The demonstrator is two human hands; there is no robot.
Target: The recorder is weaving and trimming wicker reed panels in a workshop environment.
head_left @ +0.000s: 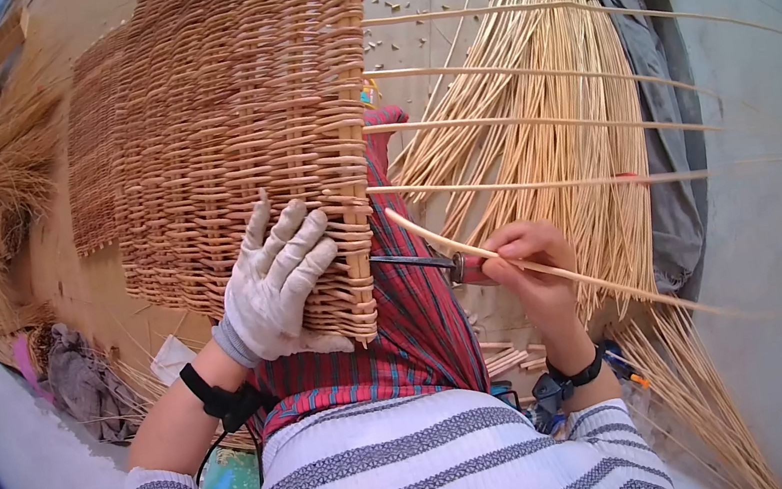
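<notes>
My left hand (280, 281), in a white glove, lies with fingers spread on the lower right corner of a brown woven wicker panel (241, 155). My bare right hand (536, 268) is closed round the reddish handle of an awl (414, 260) and pinches a pale wicker rod (430, 234) as well. The awl's dark metal shaft reaches the panel's right edge; its tip is hidden there. The rod slants across the handle, its near end close to the edge but apart from it. Above, several pale stakes (544, 185) stick out rightward from that edge.
A large bundle of pale rods (554, 119) lies at the right beside a grey cloth (648, 105). More loose rods (696, 391) are at the lower right. Brown fibres (19, 189) heap at the far left, above a grey rag (83, 382). A red checked cloth (414, 332) covers my lap.
</notes>
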